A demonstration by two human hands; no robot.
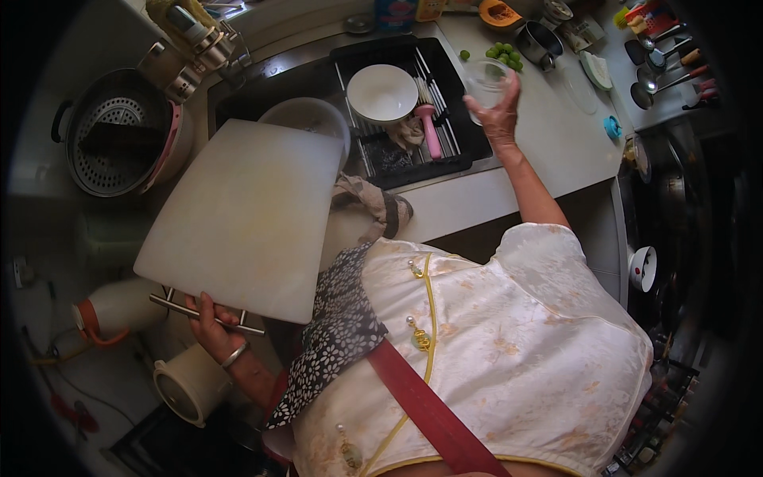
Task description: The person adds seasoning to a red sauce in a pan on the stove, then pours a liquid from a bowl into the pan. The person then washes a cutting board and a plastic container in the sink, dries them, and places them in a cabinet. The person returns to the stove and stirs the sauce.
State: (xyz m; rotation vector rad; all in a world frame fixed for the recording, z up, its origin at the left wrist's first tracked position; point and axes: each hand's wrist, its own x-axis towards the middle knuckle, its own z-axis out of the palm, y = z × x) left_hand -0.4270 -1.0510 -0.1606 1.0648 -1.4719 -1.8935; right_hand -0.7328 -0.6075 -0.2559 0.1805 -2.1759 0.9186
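Observation:
A white cutting board [244, 220] with a metal bar handle [205, 314] is tilted over the left part of the sink. My left hand [214, 328], with a silver bangle at the wrist, grips that handle at the board's lower edge. On the counter right of the sink, my right hand [498, 110] has its thumb and fingers around a clear container [486, 83]. Beside it, a black drying rack [411, 173] holds a white bowl [382, 92], a pink-handled brush [429, 131] and a crumpled cloth [407, 132]. A translucent basin [319, 110] is partly hidden behind the board.
Green grapes [504, 55], a cut pumpkin [499, 14] and a metal pot [539, 43] stand at the counter's back. A steamer pot [119, 131] is left of the faucet [208, 45]. A striped towel [375, 206] lies at the sink's front edge. Ladles [650, 77] are at right.

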